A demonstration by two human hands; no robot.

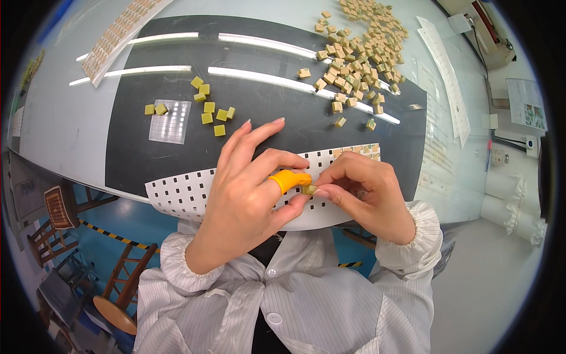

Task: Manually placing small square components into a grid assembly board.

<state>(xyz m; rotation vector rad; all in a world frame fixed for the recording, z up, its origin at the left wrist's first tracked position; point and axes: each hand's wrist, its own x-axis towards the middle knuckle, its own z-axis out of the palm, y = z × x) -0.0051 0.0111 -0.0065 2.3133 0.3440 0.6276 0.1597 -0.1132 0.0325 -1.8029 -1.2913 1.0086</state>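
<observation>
Between my two hands, over a white strip [188, 190] with rows of black squares, is a small yellow-green block [308, 190]. My right hand [365, 189] pinches the block between thumb and index finger. From the other side, the thumb of my left hand [244, 183] reaches the block, and its other fingers are partly raised. A bright orange-yellow finger tool [287, 180] sits around a finger of my left hand, its tip by the block. Tan pieces [372, 150] fill part of the strip's far right end. My fingers hide the middle of the strip.
A large heap of tan blocks [359, 59] lies at the far right of the black mat [253, 71]. Several yellow-green blocks [209, 107] and a clear gridded square [169, 127] lie left. A filled sheet [121, 35] is far left; wooden chairs [121, 283] stand below.
</observation>
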